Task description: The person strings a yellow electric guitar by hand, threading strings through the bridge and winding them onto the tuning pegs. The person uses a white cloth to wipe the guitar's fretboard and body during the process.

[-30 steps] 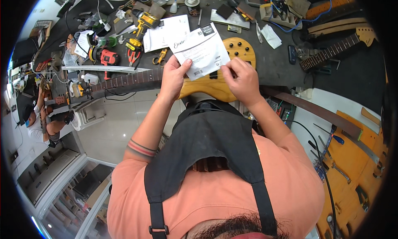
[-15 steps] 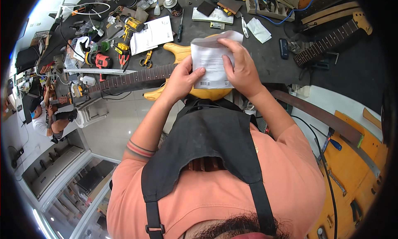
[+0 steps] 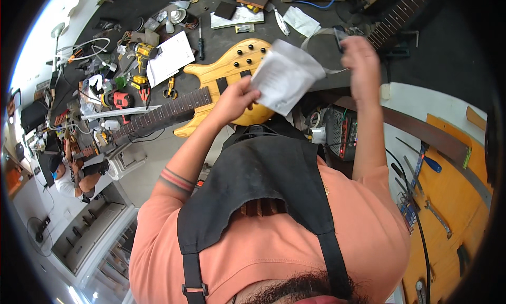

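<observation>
My left hand [image 3: 237, 99] pinches the lower left edge of a white packet [image 3: 289, 76] with faint print. The packet is tilted and hangs over the body of a pale wooden electric guitar [image 3: 211, 71] with black knobs and pickups; whether it is a bass I cannot tell. My right hand [image 3: 362, 67] is raised to the packet's right, blurred, its fingers drawn together. A pale looped strip [image 3: 335, 71] runs between the packet's upper right side and that hand. Most of the guitar's right side is hidden behind the packet.
On the dark bench lie a yellow drill [image 3: 141, 59], paper sheets [image 3: 171, 60], a screwdriver [image 3: 201, 40] and yellow-handled scissors [image 3: 170, 88]. A loose guitar neck [image 3: 395, 20] lies at far right. An amplifier-like box [image 3: 340, 133] stands below the bench edge. Another person [image 3: 71, 180] sits at far left.
My right hand has let go of the packet's upper part and swung right, with a pale strip showing beside it. The packet has tilted in my left hand. More of the guitar body is uncovered.
</observation>
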`<state>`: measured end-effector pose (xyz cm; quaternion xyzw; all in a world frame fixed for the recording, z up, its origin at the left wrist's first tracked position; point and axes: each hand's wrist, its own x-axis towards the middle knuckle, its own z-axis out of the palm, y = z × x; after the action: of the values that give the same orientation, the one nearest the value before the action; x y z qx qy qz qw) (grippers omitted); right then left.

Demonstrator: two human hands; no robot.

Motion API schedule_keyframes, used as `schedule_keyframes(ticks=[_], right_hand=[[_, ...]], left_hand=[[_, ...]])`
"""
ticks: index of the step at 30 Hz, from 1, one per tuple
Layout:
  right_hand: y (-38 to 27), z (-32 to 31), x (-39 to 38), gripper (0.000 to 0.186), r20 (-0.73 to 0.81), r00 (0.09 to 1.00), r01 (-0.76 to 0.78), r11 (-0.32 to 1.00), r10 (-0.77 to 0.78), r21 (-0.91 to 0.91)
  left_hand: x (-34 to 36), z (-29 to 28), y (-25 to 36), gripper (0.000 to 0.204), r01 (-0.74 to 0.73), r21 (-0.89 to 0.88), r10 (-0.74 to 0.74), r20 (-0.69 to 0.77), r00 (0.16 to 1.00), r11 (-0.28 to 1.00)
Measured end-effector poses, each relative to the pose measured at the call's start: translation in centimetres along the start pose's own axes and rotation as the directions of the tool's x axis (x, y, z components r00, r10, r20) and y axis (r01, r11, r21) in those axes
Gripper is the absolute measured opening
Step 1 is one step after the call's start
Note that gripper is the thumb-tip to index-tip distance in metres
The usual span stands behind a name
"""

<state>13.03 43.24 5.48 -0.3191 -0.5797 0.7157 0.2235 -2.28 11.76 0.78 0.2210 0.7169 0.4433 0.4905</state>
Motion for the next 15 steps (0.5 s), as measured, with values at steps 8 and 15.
schedule_keyframes(ticks=[8,15], right_hand=[[-2.9,-5.5,-0.4,0.025,-0.159,0.985,-0.013,0.945,0.068,0.326],[2.0,2.6,-3.0,0.022,0.144,0.966,-0.26,0.809,0.217,0.527]], left_hand=[[13.3,-0.9,3.5,0.051,0.249,-0.231,-0.251,0.018,0.968,0.941],[5.7,1.9,6.9,0.044,-0.112,-0.528,0.127,-0.009,0.992,0.842]])
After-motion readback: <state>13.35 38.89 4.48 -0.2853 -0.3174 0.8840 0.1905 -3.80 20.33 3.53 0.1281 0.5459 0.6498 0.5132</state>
